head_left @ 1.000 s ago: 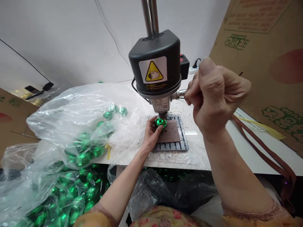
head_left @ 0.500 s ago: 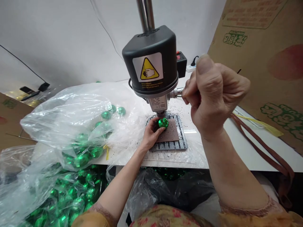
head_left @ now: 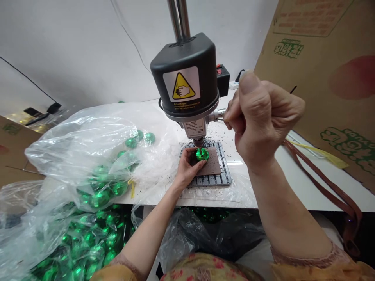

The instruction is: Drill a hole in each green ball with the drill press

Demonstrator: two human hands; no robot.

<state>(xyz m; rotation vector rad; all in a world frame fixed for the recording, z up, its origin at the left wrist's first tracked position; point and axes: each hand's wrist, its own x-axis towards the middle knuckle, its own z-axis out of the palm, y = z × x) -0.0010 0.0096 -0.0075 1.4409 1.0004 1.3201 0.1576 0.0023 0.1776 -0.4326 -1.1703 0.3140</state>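
Under the chuck of a black bench drill press (head_left: 183,84), my left hand (head_left: 187,168) grips a shiny green faceted ball (head_left: 202,154) between thumb and fingers. The ball sits on a brown square board (head_left: 212,166) that lies on the slotted grey base plate (head_left: 225,179). Dark specks are scattered over board and plate. My right hand (head_left: 260,121) is raised at the drill's right side, its fingers curled around the end of the feed lever (head_left: 218,115). Most of the lever is hidden behind that hand.
Clear plastic bags (head_left: 79,128) with several green balls (head_left: 101,197) cover the left of the white table, and more bagged balls (head_left: 84,242) hang below its edge. A cardboard box (head_left: 319,78) stands at right, near a brown strap (head_left: 322,175).
The green ball is slightly lower and sits flatter on the board, with my left thumb shifted a little. My right hand stays on the lever. The view has moved slightly.
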